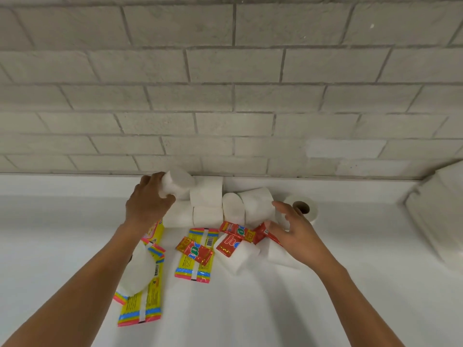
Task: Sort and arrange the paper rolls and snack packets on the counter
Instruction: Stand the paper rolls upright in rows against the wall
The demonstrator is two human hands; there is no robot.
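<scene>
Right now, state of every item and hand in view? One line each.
left hand: grips a white paper roll, held at the wall end of the stack.
right hand: fingers spread, open, over a red packet.
stacked rolls: two high, against the wall.
roll with brown core: core hole facing the camera.
yellow packets: flat on the counter.
red packet on yellow: lying loose.

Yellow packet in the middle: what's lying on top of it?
A red snack packet lies tilted across the upper half of the middle yellow packet, covering part of its print. Nothing else rests on it. What is under the yellow packet cannot be seen.
</scene>
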